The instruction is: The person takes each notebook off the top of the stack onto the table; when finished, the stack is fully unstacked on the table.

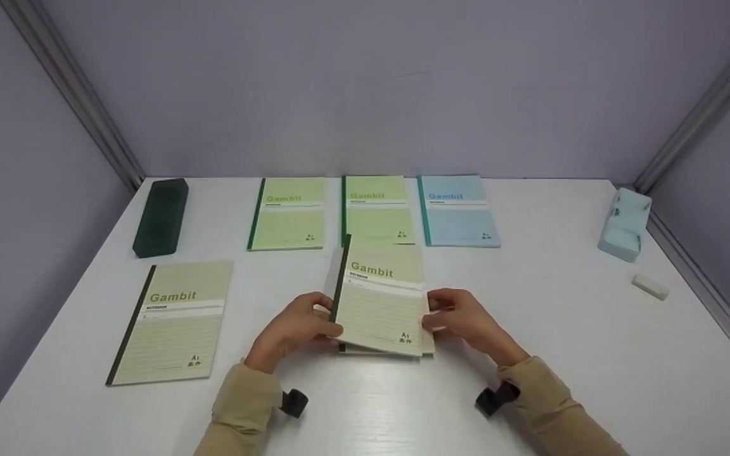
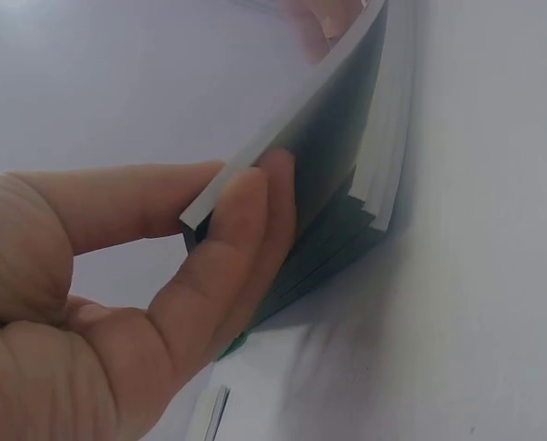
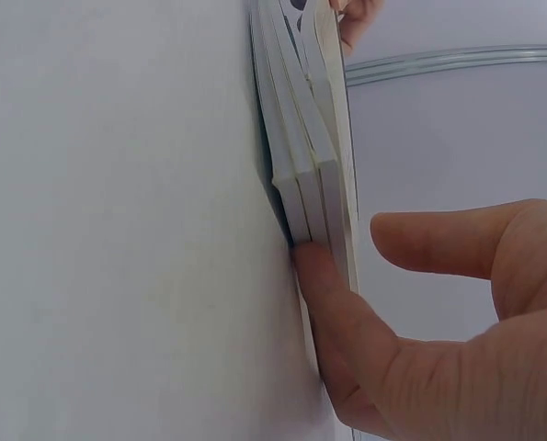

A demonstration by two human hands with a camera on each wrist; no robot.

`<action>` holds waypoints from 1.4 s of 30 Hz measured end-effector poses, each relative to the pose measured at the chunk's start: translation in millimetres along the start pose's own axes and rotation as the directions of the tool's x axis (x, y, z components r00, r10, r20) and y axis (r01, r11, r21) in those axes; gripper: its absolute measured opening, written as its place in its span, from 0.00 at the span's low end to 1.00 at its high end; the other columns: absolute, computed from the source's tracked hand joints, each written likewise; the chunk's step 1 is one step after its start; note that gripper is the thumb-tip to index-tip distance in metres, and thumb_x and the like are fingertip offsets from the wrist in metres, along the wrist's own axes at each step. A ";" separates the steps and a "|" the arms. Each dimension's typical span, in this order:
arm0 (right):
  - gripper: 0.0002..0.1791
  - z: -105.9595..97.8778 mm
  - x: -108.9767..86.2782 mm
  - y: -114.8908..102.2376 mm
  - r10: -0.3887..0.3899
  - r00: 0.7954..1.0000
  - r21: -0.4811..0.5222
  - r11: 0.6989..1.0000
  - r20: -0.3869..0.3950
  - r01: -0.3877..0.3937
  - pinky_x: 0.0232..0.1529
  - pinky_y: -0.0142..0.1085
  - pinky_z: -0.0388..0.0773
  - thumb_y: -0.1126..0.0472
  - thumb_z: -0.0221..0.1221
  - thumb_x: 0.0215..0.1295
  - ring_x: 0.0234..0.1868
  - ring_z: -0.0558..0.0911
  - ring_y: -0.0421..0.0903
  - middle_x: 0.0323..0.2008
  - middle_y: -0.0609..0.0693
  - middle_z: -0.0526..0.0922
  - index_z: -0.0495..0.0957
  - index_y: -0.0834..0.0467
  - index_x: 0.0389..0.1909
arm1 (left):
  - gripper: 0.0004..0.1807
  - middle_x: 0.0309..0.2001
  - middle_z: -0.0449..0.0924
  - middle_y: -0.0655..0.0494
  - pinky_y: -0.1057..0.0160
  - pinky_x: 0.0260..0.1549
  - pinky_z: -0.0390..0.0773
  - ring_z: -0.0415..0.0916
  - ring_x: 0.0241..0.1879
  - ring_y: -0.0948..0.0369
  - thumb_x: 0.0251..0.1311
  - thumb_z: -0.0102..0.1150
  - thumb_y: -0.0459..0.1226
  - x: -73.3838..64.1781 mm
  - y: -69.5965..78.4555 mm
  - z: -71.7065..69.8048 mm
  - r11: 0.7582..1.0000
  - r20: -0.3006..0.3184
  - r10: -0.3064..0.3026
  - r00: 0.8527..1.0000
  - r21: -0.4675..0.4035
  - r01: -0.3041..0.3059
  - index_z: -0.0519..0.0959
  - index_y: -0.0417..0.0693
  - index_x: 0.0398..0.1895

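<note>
A: Left hand?
B: Left hand [image 1: 295,326] pinches the top beige notebook [image 1: 381,304] at its near spine corner, thumb on one side, fingers on the other. That corner is lifted clear of the lower notebooks [image 3: 296,165], per the left wrist view.

A: Right hand?
B: Right hand [image 1: 466,316] is at the opposite edge. Fingertips touch the lower notebooks' page edges; thumb stands apart from the cover in the right wrist view, so no pinch.

A: Where's the pile?
B: Near middle of the white tabletop [image 1: 542,278], between both hands. Top one sits askew over the rest; can't give a sure count underneath. Cover reads "Gambit", dark spine on the left.

A: Other notebooks?
B: Second beige notebook [image 1: 175,345] flat at left. Far row: left green notebook [image 1: 289,228], middle green notebook [image 1: 377,221], blue notebook [image 1: 457,227]. In the head view the top beige one overlaps the middle green one's near edge.

A: Rest?
B: Dark green box [image 1: 161,218] far left, behind the second beige one. Light blue case [image 1: 623,225] far right, white eraser [image 1: 650,287] just nearer. Tan sleeves [image 1: 244,399] on both arms.
</note>
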State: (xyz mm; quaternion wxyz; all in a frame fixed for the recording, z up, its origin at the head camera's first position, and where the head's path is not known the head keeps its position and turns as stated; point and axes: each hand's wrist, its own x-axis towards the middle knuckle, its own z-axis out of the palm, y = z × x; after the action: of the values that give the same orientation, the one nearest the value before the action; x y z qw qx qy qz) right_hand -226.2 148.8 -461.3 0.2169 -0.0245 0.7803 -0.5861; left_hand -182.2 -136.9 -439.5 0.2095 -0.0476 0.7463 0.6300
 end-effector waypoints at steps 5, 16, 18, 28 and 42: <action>0.31 -2.5 -1.6 0.7 -0.026 0.999 -0.001 1.000 0.031 0.026 0.42 0.43 0.80 0.72 0.61 0.54 0.43 0.77 0.50 0.48 0.62 0.75 0.67 0.72 0.61 | 0.23 0.35 0.82 0.44 0.59 0.37 0.79 0.79 0.32 0.57 0.51 0.60 0.23 -1.2 0.1 -4.5 0.999 -0.028 0.027 0.999 -0.040 -0.028 0.69 0.33 0.53; 0.30 -2.4 -1.7 0.3 -0.015 1.000 -0.009 1.000 0.018 0.016 0.41 0.43 0.81 0.72 0.61 0.53 0.42 0.78 0.49 0.46 0.60 0.76 0.69 0.70 0.60 | 0.30 0.34 0.81 0.44 0.56 0.38 0.79 0.78 0.31 0.57 0.50 0.60 0.22 -6.6 5.5 -17.4 0.988 0.014 0.119 0.993 -0.098 -0.118 0.67 0.35 0.60; 0.30 -2.7 -2.3 -0.4 -0.014 1.000 -0.006 1.000 0.019 0.015 0.42 0.43 0.81 0.72 0.61 0.54 0.42 0.78 0.49 0.47 0.60 0.76 0.69 0.70 0.60 | 0.30 0.34 0.81 0.44 0.55 0.38 0.79 0.78 0.31 0.57 0.50 0.60 0.22 -7.6 6.8 -19.5 0.986 0.013 0.132 0.991 -0.102 -0.130 0.67 0.35 0.60; 0.30 -1.0 -1.4 -3.2 -0.016 1.000 -0.027 0.999 0.016 0.017 0.43 0.42 0.80 0.71 0.61 0.55 0.45 0.77 0.50 0.49 0.61 0.76 0.68 0.70 0.61 | 0.32 0.37 0.80 0.42 0.57 0.38 0.80 0.79 0.34 0.56 0.51 0.58 0.21 -20.7 11.4 -39.3 0.978 -0.091 0.166 0.982 -0.115 -0.176 0.67 0.38 0.62; 0.29 1.0 -3.9 -2.5 0.000 1.000 -0.043 0.999 -0.018 -0.001 0.43 0.41 0.80 0.73 0.61 0.54 0.42 0.76 0.49 0.46 0.60 0.77 0.70 0.69 0.59 | 0.31 0.41 0.81 0.44 0.61 0.37 0.80 0.80 0.37 0.55 0.54 0.59 0.22 -48.9 -3.5 -66.2 0.979 -0.172 0.107 0.979 -0.155 -0.134 0.64 0.39 0.63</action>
State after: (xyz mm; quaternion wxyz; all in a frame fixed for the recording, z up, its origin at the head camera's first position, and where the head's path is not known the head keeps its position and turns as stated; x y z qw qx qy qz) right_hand -222.9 148.2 -458.0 0.2092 -0.0237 0.7947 -0.5693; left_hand -153.4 -210.6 -416.6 0.1047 -0.0706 0.7074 0.6954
